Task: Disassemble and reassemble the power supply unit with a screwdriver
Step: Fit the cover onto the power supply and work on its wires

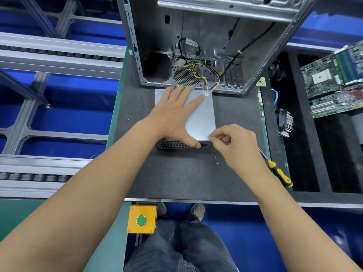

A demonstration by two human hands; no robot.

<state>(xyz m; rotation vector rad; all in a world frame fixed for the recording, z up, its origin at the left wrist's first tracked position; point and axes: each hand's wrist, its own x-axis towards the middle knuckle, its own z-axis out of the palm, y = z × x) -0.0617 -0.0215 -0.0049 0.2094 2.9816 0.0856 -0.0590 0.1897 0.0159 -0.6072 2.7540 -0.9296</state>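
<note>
Already the PSU (198, 114) is out of the case (196, 46), lying on the dark mat (176, 173) at mid-frame, its wires still trailing into the case. Two loose screws (216, 160) lie just below it; the screwdriver (279, 171) rests at the mat's right edge, untouched. So, by my reckoning, some screws are out or waiting to go back in. The left hand (172, 114) presses flat on the lid, fingers spread, thumb hooked over the front. The right hand (233, 142) pinches at the lid's near right corner, perhaps a screw; too small to tell.
</note>
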